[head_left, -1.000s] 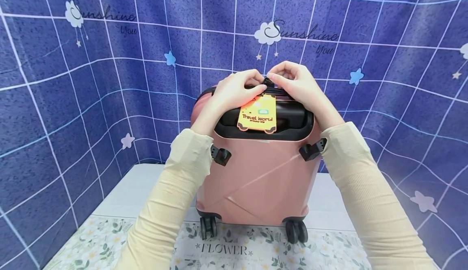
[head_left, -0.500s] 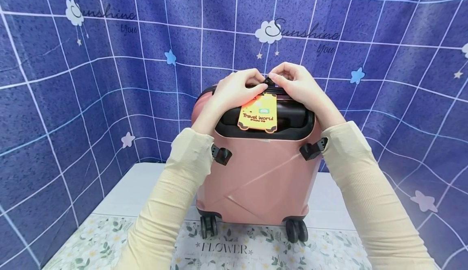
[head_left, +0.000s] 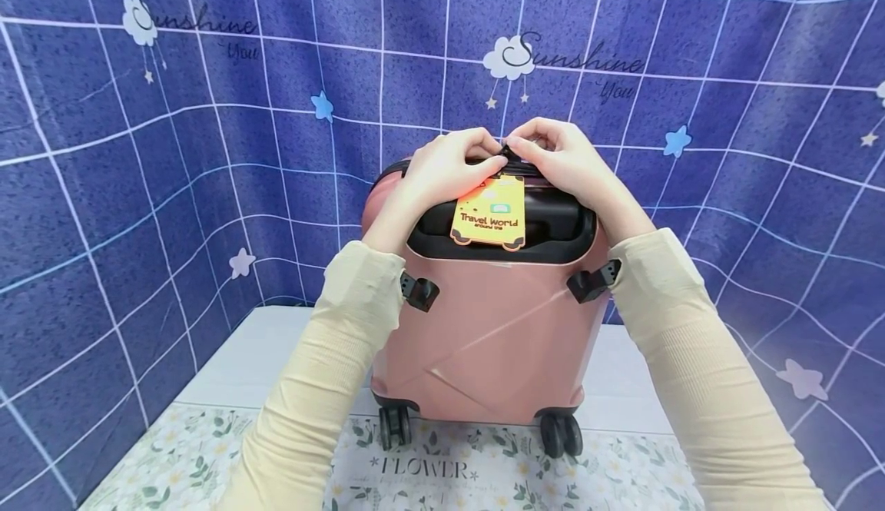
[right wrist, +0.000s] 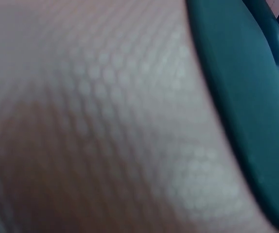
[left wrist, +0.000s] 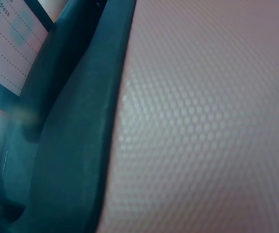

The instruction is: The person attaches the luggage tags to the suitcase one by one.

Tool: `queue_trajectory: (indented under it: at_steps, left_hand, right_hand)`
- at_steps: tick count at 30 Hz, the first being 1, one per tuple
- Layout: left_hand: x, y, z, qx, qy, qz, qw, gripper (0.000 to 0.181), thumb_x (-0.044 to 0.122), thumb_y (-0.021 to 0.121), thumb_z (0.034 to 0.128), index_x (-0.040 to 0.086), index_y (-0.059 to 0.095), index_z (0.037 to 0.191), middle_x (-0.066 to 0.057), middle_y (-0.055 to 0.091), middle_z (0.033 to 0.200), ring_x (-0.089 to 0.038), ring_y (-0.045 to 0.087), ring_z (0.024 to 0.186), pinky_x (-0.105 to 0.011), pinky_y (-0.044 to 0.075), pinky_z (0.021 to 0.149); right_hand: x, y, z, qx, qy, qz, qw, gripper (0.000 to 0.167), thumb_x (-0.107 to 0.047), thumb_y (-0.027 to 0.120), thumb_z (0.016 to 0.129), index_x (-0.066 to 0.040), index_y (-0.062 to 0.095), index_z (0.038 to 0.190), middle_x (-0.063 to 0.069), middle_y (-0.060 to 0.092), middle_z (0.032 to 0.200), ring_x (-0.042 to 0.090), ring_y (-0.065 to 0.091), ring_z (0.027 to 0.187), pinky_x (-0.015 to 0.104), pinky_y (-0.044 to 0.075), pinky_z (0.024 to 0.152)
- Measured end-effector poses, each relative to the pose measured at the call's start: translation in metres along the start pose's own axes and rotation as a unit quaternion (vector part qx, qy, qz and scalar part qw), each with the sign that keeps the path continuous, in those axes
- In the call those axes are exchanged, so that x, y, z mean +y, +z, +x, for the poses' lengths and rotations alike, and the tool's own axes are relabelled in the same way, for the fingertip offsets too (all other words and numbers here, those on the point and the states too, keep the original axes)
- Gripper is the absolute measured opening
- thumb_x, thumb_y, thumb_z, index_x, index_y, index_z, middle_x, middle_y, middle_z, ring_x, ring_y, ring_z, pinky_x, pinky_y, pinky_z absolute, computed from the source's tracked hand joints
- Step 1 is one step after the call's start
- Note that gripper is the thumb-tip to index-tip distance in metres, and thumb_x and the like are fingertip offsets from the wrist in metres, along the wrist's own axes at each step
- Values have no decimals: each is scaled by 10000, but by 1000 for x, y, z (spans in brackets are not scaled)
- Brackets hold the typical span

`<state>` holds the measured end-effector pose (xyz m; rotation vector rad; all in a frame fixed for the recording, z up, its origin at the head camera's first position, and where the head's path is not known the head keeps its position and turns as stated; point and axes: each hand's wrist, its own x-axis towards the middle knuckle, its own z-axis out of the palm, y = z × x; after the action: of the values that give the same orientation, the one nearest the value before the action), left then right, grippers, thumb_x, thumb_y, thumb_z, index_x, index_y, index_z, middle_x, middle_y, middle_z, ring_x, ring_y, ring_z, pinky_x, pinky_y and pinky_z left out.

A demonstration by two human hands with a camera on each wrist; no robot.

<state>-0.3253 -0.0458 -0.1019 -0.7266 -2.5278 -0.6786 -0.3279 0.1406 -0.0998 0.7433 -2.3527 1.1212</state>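
Note:
An upright pink suitcase (head_left: 484,334) has a black carry handle (head_left: 546,215) set into its top. A yellow luggage tag (head_left: 488,215) printed "Travel World" hangs in front of that handle. Above the tag, my left hand (head_left: 445,167) and right hand (head_left: 568,164) meet fingertip to fingertip, pinching a small black strap (head_left: 508,153) from both sides. My fingers hide much of the strap. In the left wrist view the tag's lined back (left wrist: 8,46) shows beside the dark handle recess (left wrist: 81,136). Only the textured shell (right wrist: 105,97) and dark handle surround (right wrist: 246,111) fill the right wrist view.
The suitcase stands on black wheels (head_left: 561,436) upon a floral mat (head_left: 193,457) lettered "FLOWER". A white surface (head_left: 276,342) lies behind the mat. A blue gridded curtain (head_left: 415,34) closes off the back and both sides.
Both hands stay at the strap above the tag, and the fingertips shift only slightly. The suitcase stays in place, while the head view drifts a little.

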Motion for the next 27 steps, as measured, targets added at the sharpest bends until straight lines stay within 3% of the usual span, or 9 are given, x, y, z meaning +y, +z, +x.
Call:
queue_trajectory:
  at_steps: [13, 23, 27]
  left_hand:
    - [0, 0, 2, -3, 37, 58, 10000, 257, 442, 550, 910, 277, 616, 1096, 142, 666, 1146, -52, 545, 1168, -368, 405, 966]
    - [0, 0, 1, 13, 46, 39, 10000, 264, 444, 547, 912, 268, 615, 1097, 130, 666, 1148, -63, 552, 1156, -369, 408, 963]
    - [-1, 0, 0, 13, 51, 10, 10000, 263, 437, 549, 912, 264, 618, 1098, 126, 668, 1145, -70, 555, 1152, -375, 410, 959]
  right_hand:
    - [0, 0, 1, 160, -57, 364, 9992, 130, -204, 614, 902, -77, 636, 921, -57, 504, 580, 63, 434, 533, 222, 328, 507]
    - [-1, 0, 1, 102, 124, 331, 9993, 233, -282, 594, 918, -78, 649, 1016, -69, 583, 682, 72, 497, 638, 209, 376, 605]
    - [0, 1, 1, 48, 118, 275, 9995, 214, -259, 594, 917, -74, 637, 1015, -62, 550, 654, 80, 479, 612, 214, 363, 571]
